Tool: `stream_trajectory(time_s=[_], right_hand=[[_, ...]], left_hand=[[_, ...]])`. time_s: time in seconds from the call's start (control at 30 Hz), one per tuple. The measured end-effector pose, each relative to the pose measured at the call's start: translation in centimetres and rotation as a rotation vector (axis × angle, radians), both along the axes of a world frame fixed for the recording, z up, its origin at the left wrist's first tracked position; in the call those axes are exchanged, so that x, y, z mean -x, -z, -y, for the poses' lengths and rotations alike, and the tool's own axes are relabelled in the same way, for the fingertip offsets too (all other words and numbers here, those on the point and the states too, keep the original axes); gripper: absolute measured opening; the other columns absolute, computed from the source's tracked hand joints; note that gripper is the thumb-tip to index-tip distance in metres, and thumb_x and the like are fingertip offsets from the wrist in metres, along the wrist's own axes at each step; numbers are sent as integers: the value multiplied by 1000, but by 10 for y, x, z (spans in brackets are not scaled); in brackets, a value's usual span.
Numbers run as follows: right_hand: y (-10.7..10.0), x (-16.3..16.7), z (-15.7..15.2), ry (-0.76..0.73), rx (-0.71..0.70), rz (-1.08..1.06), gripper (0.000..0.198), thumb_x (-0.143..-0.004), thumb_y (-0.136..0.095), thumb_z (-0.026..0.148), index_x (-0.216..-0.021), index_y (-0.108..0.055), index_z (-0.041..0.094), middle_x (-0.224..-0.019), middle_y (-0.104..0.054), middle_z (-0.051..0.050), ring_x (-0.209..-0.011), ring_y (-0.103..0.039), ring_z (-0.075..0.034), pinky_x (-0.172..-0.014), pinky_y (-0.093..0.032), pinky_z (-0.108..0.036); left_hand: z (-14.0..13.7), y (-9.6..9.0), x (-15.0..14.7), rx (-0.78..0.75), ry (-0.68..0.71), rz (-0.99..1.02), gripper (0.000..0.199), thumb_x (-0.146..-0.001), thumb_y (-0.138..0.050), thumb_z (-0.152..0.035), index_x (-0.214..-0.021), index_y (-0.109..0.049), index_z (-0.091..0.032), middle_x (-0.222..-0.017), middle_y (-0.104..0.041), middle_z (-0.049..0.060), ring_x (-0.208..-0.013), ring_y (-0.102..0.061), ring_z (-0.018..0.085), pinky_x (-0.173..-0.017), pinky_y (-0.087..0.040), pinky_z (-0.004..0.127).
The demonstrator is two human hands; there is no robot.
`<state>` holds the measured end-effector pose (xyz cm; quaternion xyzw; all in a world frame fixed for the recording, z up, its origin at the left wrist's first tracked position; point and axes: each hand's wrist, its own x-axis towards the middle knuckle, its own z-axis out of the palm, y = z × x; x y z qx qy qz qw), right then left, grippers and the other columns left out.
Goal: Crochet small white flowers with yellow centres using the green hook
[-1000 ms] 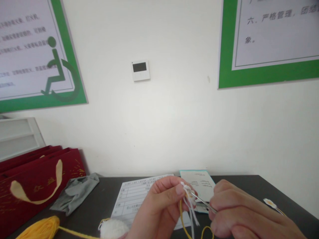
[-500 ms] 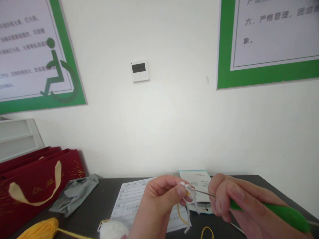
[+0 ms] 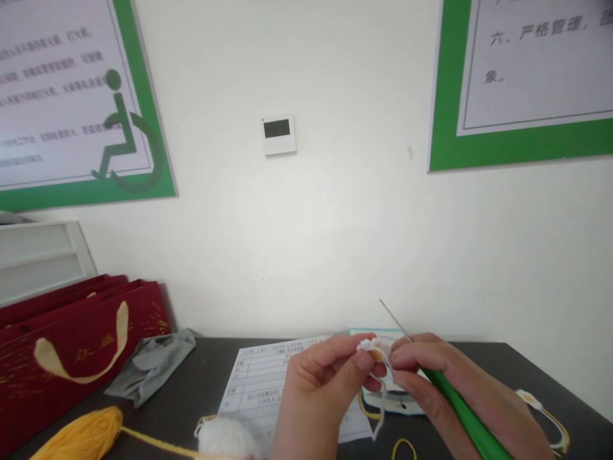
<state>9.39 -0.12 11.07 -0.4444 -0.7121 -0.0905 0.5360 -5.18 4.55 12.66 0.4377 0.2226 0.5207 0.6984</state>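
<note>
Between thumb and fingers, my left hand (image 3: 330, 377) pinches a small white and yellow crochet piece (image 3: 372, 349). Loose yarn tails (image 3: 382, 409) hang below it. My right hand (image 3: 440, 377) is closed round a crochet hook with a green handle (image 3: 462, 409). The hook's thin metal shaft (image 3: 393, 317) points up and to the left, clear of the crochet piece. The right thumb and fingertips are at the piece's right edge; whether they pinch its yarn I cannot tell.
On the dark table (image 3: 215, 364) lie a yellow yarn skein (image 3: 83, 434), a white yarn ball (image 3: 225, 437), a printed sheet (image 3: 253, 383), a grey cloth (image 3: 153, 370) and a small white-yellow crocheted item (image 3: 531, 399). Red gift bags (image 3: 86, 338) stand left. A wall (image 3: 335, 243) rises behind.
The hook tip has come out of the crochet piece and now points upward. My right hand has moved left, its fingers closer to the piece. The view has shifted slightly.
</note>
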Motion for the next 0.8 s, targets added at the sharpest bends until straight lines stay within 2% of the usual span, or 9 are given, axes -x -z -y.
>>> stream_trajectory(time_s=[0.13,0.3,0.43,0.63,0.8], right_hand=[[3,1,-6,55,-35,56,6,-93,-62,24,-97,-59,26,-77,-70,2,-65,-72,-13,-59,-58,-17],[2,1,-5,34,-73,71,9,-92,-60,18,-97,-58,25,-77,-68,2,-67,-71,-13,-62,-57,-17],[0,0,0,86,-80,66,6,-94,-57,21,-96,-56,26,-77,-67,3,-65,-69,-11,-61,-55,-16],[2,-1,-2,149,-106,25,4,-94,-56,22,-93,-56,26,-77,-65,3,-63,-66,-10,-61,-52,-16],[1,-1,-4,179,-93,2,6,-93,-56,24,-90,-57,28,-75,-65,5,-62,-65,-9,-60,-51,-14]], left_hand=[[2,1,-3,-38,-14,-21,17,-54,-92,-29,-67,-82,-24,-61,-74,2,-55,-55,11,-60,-48,23],[1,3,-3,-77,-51,-52,14,-58,-87,-19,-69,-82,-26,-60,-68,-1,-56,-51,9,-60,-45,22],[0,8,-4,-107,-55,-104,18,-61,-83,-13,-72,-83,-28,-55,-60,-4,-53,-46,7,-60,-43,20],[-1,17,-2,-147,-16,-143,17,-66,-78,-15,-78,-83,-24,-73,-72,3,-68,-61,13,-69,-48,24],[-1,18,-1,-150,-53,-142,21,-64,-78,-14,-79,-83,-26,-73,-74,2,-69,-61,13,-69,-48,24]])
